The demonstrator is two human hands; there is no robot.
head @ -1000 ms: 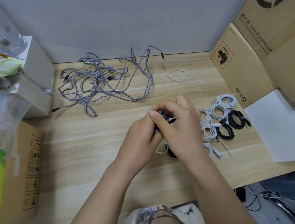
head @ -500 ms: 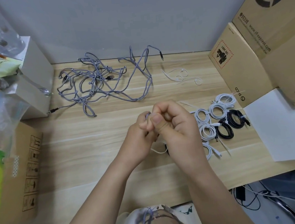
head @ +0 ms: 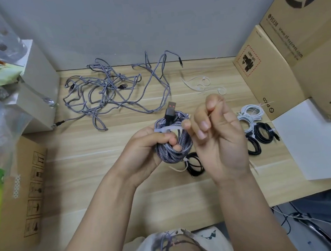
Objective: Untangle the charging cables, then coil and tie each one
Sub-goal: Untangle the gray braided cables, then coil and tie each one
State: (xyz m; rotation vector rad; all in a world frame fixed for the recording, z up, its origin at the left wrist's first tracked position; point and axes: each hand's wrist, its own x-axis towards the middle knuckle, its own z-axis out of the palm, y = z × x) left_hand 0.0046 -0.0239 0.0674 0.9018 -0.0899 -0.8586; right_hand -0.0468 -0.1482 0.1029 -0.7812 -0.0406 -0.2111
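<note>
While held above mid-tabletop (head: 127, 198): coiled grey braided cable (head: 172, 144) clenched in left hand (head: 148, 146), white zip tie (head: 168, 129) across top. Right hand (head: 215, 133) pinching tie's tail. Tangled grey cables (head: 107, 90) near far edge. Tied coils (head: 254, 125) toward right edge.

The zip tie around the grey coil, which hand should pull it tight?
Right. The right hand already pinches the zip tie tail, while the left hand grips the grey coil.
</note>
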